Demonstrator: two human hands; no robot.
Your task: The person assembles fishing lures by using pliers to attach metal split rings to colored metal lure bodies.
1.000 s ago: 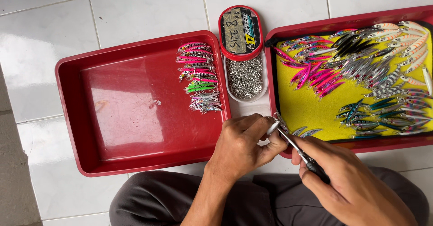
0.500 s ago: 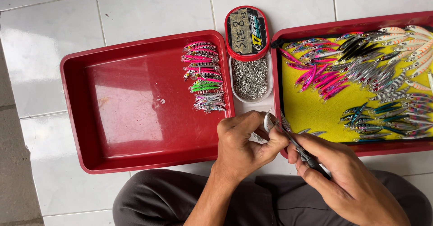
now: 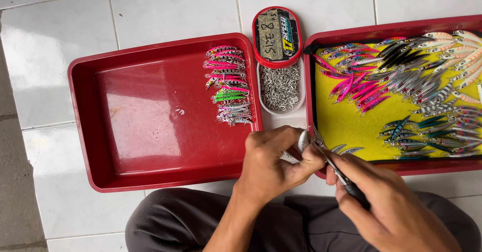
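Observation:
My left hand (image 3: 273, 164) pinches a small silvery fishing lure (image 3: 303, 140) between thumb and fingers, just below the gap between the two trays. My right hand (image 3: 386, 207) grips thin pliers (image 3: 337, 167), and their tip meets the lure's end. On the left, a red tray (image 3: 150, 174) holds a neat column of pink, green and silver lures (image 3: 227, 83) along its right side. At the right, a second red tray (image 3: 401, 167) with a yellow liner carries several loose lures (image 3: 401, 81) in pink, silver, dark and teal.
Between the trays stands an oval tub of small metal rings (image 3: 280, 87), its red lid (image 3: 276, 36) lying just behind it. White floor tiles (image 3: 165, 11) surround everything. My dark-trousered legs (image 3: 201, 222) fill the bottom edge.
The view has shifted a little, so trays sit further right. Both hands stay together on the lure and pliers, with only small finger movements.

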